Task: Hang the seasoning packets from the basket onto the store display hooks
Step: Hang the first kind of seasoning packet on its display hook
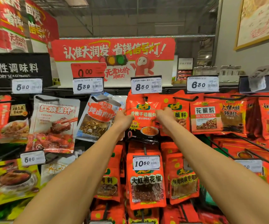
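At the top row of the dry-seasoning wall, seen from the head camera, a red packet [142, 118] printed 香辣干碟蘸料 hangs just under the 8.50 price tag [146, 84], its punched hole at the hook [145, 99]. The left hand [124, 118] pinches the packet's left edge and the right hand [165, 115] pinches its right edge, fingers curled round the foil; both bare forearms reach up and forward from the bottom corners and converge on it. Four more white tags in this row read 5.90 [26, 86], 5.39 [88, 85], 6.30 [202, 84], and a fifth holder [256, 84] at the far right has its paper crumpled and unreadable. A black sign [16, 68] reads 干性调味料, DRY SEASONING, and a red banner [114, 50] above reads 认准大润发 省钱信号灯. Neighbouring packets read 红烧酱汁 [53, 123] to the left and 花椒粉 HUAJIAOFEN [205, 116] to the right. Below, a 10.50 tag [146, 162] sits over a packet marked 大红袍花椒 [146, 183]. The basket is out of view.
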Motion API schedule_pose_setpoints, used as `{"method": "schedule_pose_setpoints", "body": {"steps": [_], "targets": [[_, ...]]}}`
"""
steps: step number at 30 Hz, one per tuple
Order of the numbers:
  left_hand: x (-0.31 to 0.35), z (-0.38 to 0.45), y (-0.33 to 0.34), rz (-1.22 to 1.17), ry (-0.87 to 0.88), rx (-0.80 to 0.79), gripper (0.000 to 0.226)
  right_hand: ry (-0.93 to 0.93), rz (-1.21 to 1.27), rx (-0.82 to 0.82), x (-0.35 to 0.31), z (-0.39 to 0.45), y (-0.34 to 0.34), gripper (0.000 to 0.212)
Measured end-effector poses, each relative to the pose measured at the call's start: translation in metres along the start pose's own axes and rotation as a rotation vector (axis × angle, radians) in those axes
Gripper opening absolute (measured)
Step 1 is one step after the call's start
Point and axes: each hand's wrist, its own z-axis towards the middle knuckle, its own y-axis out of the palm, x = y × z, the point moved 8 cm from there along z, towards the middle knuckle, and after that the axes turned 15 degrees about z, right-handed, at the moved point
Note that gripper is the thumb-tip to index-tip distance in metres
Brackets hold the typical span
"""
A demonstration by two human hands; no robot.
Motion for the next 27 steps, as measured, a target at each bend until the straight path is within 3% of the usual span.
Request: {"method": "schedule_pose_setpoints", "body": {"steps": [2,5,10,15,19,27], "targets": [[0.012,-0.015,-0.011,0.035,0.019,0.023,0.036,-0.069,-0.075,0.035,-0.011,-0.011,-0.023,0.026],[0.026,-0.042,-0.023,0.065,0.015,0.048,0.023,0.019,0.150,-0.089,-0.014,-0.036,-0.042,0.012],[0.050,-0.101,-0.008,-0.150,-0.020,-0.097,0.013,0.033,0.246,-0.210,-0.034,-0.093,-0.095,0.015],[0.056,-0.173,0.027,-0.221,0.022,-0.160,0.014,0.031,0.328,-0.215,-0.021,-0.141,-0.183,0.017],[0.021,-0.231,0.080,-0.243,-0.094,-0.202,0.017,0.142,0.370,-0.192,0.038,-0.170,-0.262,0.020],[-0.111,-0.344,0.229,-0.205,-0.590,-0.250,0.021,0.570,0.227,-0.124,0.225,-0.227,-0.370,0.022]]}}
